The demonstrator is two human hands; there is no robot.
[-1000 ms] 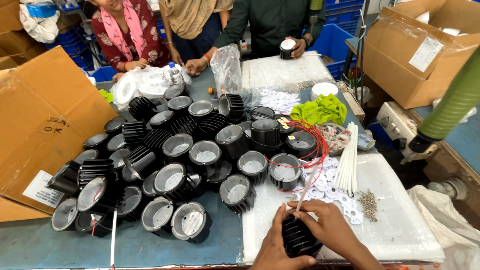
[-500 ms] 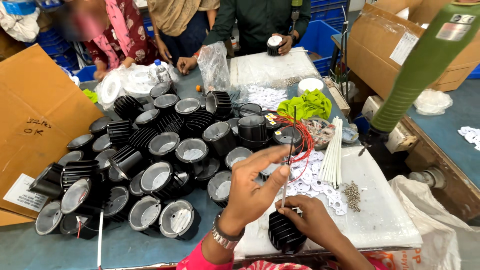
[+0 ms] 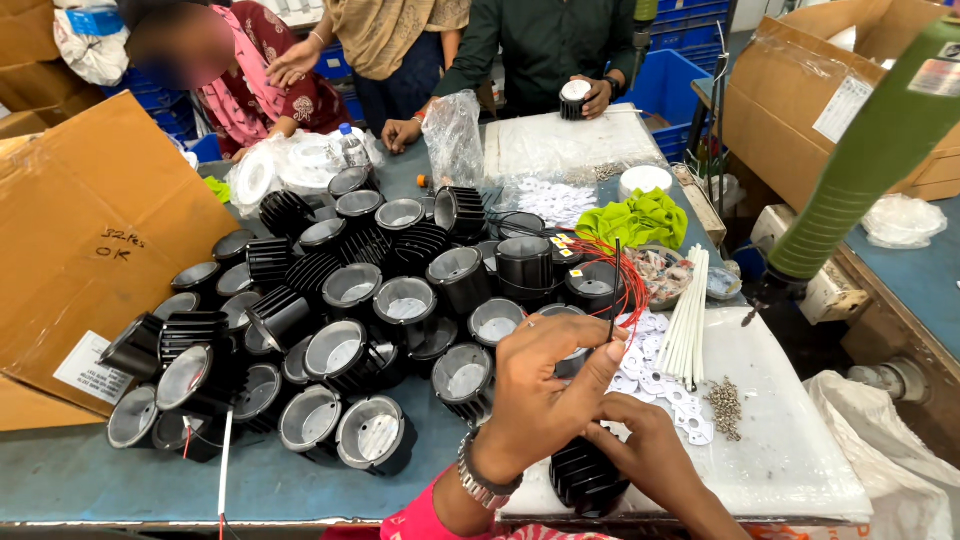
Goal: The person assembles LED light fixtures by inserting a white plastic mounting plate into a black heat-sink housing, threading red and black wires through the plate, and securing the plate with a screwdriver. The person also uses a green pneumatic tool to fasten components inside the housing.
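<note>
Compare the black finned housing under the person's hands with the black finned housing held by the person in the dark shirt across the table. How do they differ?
The near housing rests on the white sheet, gripped by the right hand, while the left hand pinches a thin wire above it. The far housing carries a white disc on top and is cupped in a co-worker's hand; the near housing's top is hidden. Both are black, round and ribbed.

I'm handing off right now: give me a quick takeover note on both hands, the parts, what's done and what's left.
Left hand: pinching a thin black wire upright above the housing.
Right hand: steadying a black finned housing on the white sheet.
Parts: pile of housings to the left; red wires, white tubes, screws ahead.
Done: wire picked, housing in hand.
Left: wire not yet seated; the pile apparently waits.
</note>
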